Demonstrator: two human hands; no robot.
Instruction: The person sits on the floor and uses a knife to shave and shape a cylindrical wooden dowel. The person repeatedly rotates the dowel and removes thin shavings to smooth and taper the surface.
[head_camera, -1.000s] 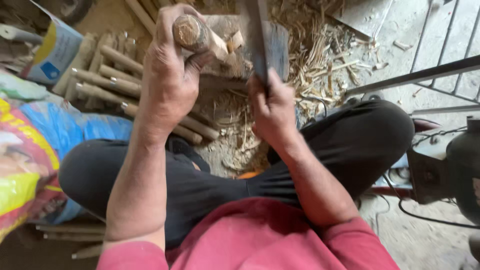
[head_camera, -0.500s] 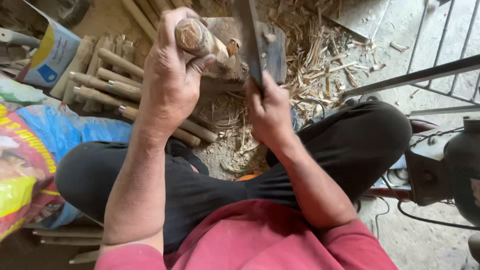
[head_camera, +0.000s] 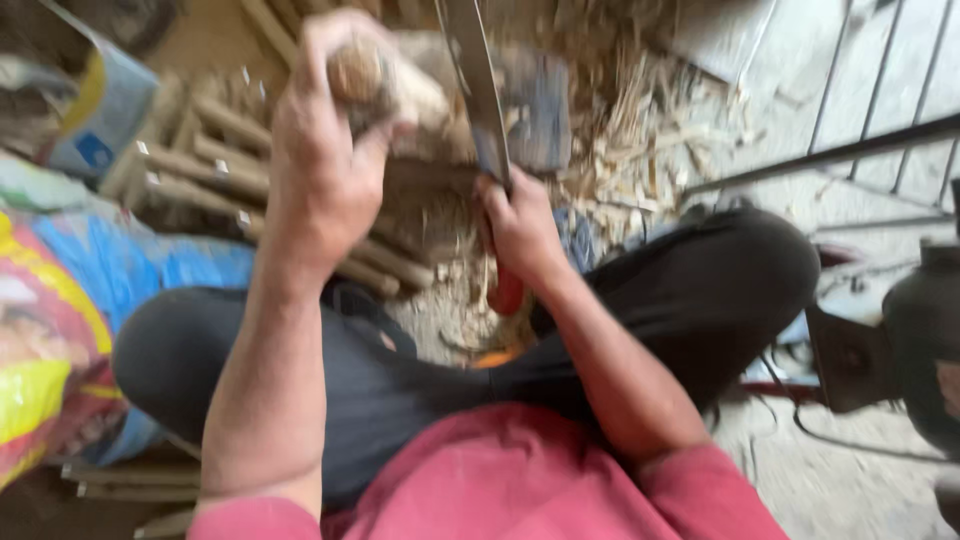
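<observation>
Wooden stick (head_camera: 385, 85) in left hand (head_camera: 325, 170) (blade (head_camera: 480, 90) beside)

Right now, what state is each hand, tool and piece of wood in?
left hand: raised, closed around a wooden piece
wooden piece: gripped, tilted, blurred
right hand: closed on the blade's handle
long blade: upright, beside the wooden piece; contact unclear
cut sticks: lying piled on the ground
wood shavings: scattered loose on the ground
</observation>
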